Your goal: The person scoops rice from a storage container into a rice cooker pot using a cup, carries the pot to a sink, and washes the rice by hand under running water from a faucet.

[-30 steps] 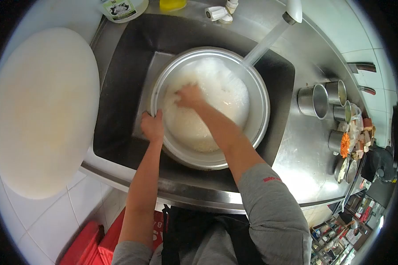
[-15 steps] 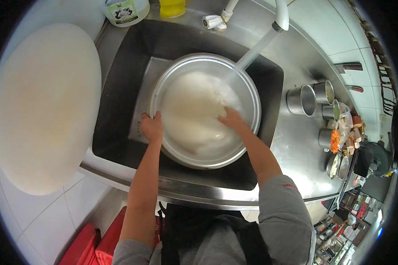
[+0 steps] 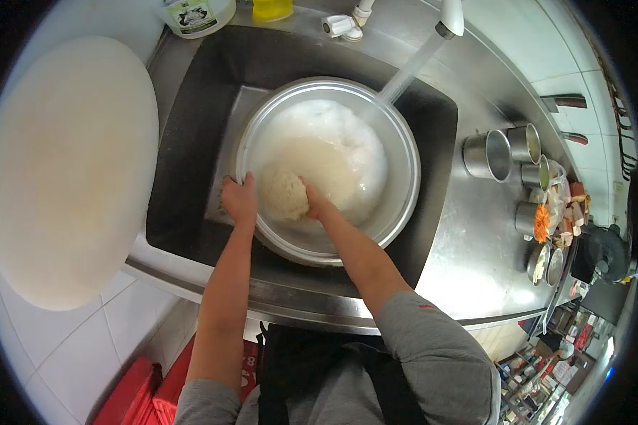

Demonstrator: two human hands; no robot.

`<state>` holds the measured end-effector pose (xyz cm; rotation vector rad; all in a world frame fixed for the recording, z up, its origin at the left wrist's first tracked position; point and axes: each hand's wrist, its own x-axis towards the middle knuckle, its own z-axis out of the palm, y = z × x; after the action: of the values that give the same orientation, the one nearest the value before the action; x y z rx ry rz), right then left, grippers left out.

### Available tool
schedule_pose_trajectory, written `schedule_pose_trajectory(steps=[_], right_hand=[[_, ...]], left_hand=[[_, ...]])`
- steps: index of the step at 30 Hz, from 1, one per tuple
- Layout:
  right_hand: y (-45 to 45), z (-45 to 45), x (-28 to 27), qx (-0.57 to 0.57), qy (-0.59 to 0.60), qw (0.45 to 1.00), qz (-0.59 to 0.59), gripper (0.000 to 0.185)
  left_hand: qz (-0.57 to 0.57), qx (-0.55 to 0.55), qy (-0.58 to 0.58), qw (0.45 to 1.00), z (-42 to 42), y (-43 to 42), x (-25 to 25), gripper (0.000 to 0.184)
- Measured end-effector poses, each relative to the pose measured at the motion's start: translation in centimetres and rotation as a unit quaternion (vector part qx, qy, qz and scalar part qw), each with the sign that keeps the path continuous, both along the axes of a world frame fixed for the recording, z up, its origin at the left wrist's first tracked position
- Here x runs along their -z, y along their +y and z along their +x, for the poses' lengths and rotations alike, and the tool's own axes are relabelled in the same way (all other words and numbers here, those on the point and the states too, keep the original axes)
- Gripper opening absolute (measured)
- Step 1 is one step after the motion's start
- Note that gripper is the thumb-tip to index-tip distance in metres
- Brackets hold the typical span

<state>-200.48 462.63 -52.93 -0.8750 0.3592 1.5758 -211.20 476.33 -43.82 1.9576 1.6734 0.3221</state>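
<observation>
A large round metal bowl stands in the sink, holding cloudy white water with foam at its far side. My left hand grips the bowl's left rim, thumb inside and fingers outside. Inside the bowl, my right hand holds up a heap of pale, wet rice at the left side, above the water. Its fingers are mostly behind or under the rice; the thumb side shows. Water streams from the white tap into the bowl's far right part.
The dark sink surrounds the bowl. A large white oval board or lid stands at left. Several metal pots and food items line the right counter. Knives hang on the tiled wall. A yellow bottle stands behind the sink.
My right hand has moved left across the bowl, and a heap of rice now rises above the water beside it. My left hand stays on the rim.
</observation>
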Motion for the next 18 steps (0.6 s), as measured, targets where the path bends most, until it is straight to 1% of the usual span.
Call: schedule_pose_trajectory(steps=[2,3,4,5,6,8,9,11,12,14,15,16,17,18], right_hand=[[1.1,2.0,5.3,-0.006,-0.046,0.999,-0.025,0.043],[1.5,2.9,6.5,-0.007,-0.070,0.997,-0.038,0.040],[2.0,3.7,4.5,0.016,-0.100,0.994,-0.033,0.038],[2.8,4.6,0.2,0.038,-0.130,0.990,-0.029,0.036],[3.5,5.4,-2.6,0.060,-0.159,0.985,-0.024,0.035],[4.8,7.2,-2.9,0.012,-0.329,0.938,-0.110,0.032],[5.5,8.3,-2.9,-0.012,-0.409,0.900,-0.152,0.031],[7.1,11.2,-0.3,-0.063,-0.560,0.817,-0.120,0.027],[7.7,11.9,0.1,-0.088,-0.629,0.766,-0.103,0.026],[8.5,12.2,1.0,-0.131,-0.734,0.649,-0.148,0.028],[8.8,12.0,0.9,-0.151,-0.779,0.584,-0.169,0.031],[8.8,11.1,-0.1,-0.208,-0.802,0.536,-0.162,0.032],[8.1,9.2,-2.4,-0.264,-0.820,0.484,-0.155,0.033],[6.8,7.7,-3.1,-0.312,-0.825,0.447,-0.147,0.035]], left_hand=[[-0.008,-0.003,0.017,1.000,0.2,-0.1,-0.9,0.044],[0.003,0.000,0.011,1.000,0.1,-0.1,-0.8,0.044],[0.014,0.003,0.004,1.000,0.1,-0.1,-0.5,0.043],[0.024,0.005,-0.003,1.000,0.1,-0.2,-0.3,0.043],[0.021,0.005,-0.003,1.000,0.1,-0.2,-0.4,0.042],[0.014,0.002,0.001,1.000,0.2,-0.2,-0.7,0.041],[0.011,0.001,-0.002,1.000,0.1,-0.2,-0.7,0.041],[0.005,0.002,-0.008,1.000,0.1,-0.2,-0.5,0.040],[0.007,0.002,-0.003,1.000,0.1,-0.2,-0.5,0.040],[0.012,-0.001,0.008,1.000,0.2,-0.1,-0.4,0.041],[0.008,-0.004,0.006,1.000,0.2,-0.1,-0.5,0.041],[0.003,-0.007,0.004,1.000,0.3,-0.1,-0.5,0.041],[-0.002,-0.009,0.001,1.000,0.2,-0.2,-0.5,0.042],[-0.001,-0.008,-0.010,1.000,0.2,-0.2,-0.5,0.042]])
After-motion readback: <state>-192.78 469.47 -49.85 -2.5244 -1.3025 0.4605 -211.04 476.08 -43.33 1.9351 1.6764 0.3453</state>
